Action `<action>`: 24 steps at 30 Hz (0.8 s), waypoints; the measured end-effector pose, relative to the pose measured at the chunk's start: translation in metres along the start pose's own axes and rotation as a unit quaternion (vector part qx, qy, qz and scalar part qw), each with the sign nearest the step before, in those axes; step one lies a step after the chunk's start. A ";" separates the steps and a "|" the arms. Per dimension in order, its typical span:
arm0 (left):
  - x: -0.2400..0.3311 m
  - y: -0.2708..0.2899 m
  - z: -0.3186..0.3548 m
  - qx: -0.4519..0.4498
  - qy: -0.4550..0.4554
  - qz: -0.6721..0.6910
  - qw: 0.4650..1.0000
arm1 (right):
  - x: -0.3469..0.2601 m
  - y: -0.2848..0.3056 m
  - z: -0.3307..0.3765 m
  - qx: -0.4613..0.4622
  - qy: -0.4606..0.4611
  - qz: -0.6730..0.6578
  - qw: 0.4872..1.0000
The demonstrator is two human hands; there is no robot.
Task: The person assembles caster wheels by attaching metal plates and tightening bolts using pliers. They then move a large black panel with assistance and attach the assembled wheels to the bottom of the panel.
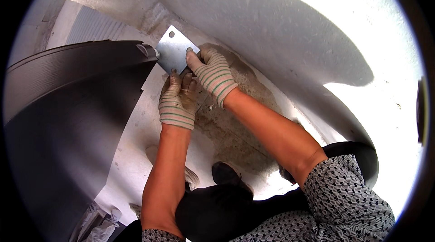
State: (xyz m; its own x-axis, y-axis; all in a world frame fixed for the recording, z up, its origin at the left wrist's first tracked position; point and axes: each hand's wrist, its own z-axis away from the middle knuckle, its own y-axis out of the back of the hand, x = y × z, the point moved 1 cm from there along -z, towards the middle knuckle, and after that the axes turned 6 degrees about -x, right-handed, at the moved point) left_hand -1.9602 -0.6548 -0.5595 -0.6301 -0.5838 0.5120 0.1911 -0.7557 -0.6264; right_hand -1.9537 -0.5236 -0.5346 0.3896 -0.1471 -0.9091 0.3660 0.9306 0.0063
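A flat square metal plate with a round hole near its far corner is held between my two gloved hands. My left hand grips its near corner, thumb on top and fingers underneath. My right hand pinches the right corner, its thumb pressed on the upper face. The plate's left corner meets a short light-coloured round piece at the tip of a large dark brown panel; whether they are joined cannot be seen. Both gloves are pale with green stripes and dirty at the fingers.
A pale wall rises along the right side, partly in shadow. The concrete floor has a dark stained patch. My dark shoe stands on it below my arms. Crumpled pale plastic lies at the lower left.
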 end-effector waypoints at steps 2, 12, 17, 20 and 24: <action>0.000 0.001 -0.001 -0.002 -0.003 0.003 1.000 | 0.003 0.000 -0.001 -0.001 0.005 0.004 1.000; 0.001 0.002 -0.002 -0.016 0.005 -0.019 1.000 | -0.009 0.002 0.000 -0.005 -0.004 0.002 1.000; 0.000 0.003 -0.002 -0.009 0.002 -0.015 1.000 | -0.007 0.000 0.000 -0.003 -0.013 -0.010 1.000; -0.001 0.000 -0.001 -0.008 -0.005 -0.013 1.000 | -0.006 -0.001 0.001 -0.002 0.002 0.018 1.000; -0.001 0.000 -0.001 -0.017 -0.011 -0.011 1.000 | -0.010 0.004 -0.001 -0.030 -0.001 0.009 1.000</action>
State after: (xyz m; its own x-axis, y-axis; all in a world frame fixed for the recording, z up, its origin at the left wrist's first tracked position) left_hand -1.9607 -0.6534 -0.5606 -0.6177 -0.5730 0.5387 0.1506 -0.7585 -0.6341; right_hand -1.9568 -0.5180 -0.5262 0.3974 -0.1318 -0.9081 0.3082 0.9513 -0.0032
